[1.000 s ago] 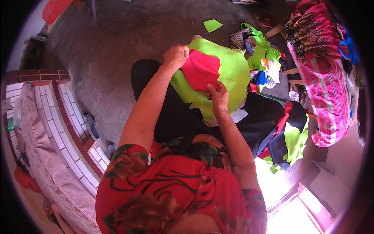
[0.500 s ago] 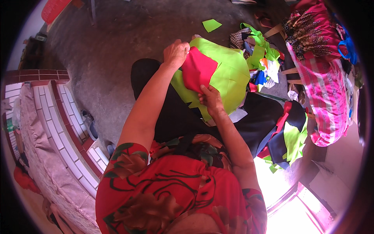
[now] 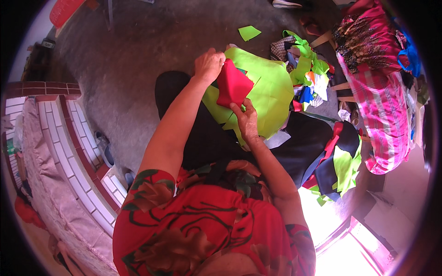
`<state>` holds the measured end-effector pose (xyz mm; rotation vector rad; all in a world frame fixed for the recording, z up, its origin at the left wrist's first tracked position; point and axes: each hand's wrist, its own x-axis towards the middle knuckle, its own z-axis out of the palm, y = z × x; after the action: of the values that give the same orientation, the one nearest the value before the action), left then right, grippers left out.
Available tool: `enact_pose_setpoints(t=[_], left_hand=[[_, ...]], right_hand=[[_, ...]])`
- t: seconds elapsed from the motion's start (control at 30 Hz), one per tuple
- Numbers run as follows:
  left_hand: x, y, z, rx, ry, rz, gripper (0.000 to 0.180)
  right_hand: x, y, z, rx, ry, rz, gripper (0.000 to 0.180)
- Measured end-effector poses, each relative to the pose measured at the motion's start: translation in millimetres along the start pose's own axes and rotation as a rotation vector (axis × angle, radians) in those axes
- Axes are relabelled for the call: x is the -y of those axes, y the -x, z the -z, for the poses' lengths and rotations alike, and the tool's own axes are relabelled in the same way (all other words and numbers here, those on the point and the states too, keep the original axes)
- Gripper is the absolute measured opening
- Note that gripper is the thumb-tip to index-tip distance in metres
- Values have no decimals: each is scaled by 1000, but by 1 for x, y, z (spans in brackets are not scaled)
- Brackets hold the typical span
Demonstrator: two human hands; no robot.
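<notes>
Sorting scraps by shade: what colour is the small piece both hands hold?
Red, against a lime-green sheet; head view.

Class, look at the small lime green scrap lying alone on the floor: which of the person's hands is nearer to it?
Left. The left hand sits just below-left of the scrap; the right hand is lower, farther away.

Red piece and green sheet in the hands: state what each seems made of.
Red piece: looks like thin matte cloth, perhaps felt; it folds softly between the left hand and right hand. Green sheet: likely the same kind of cloth, flat, dull, with cut edges.
</notes>
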<state>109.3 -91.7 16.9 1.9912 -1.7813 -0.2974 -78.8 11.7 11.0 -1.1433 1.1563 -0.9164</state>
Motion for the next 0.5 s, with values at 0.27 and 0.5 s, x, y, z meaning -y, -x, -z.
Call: enact_pose_setpoints(t=[0.27,0.5], left_hand=[[12,15,0,128,224,303,31],[11,49,33,749,826,674,49]], right_hand=[[-8,-10,16,177,-710,-554,31],[-5,-11,4,241,-858,-510,34]])
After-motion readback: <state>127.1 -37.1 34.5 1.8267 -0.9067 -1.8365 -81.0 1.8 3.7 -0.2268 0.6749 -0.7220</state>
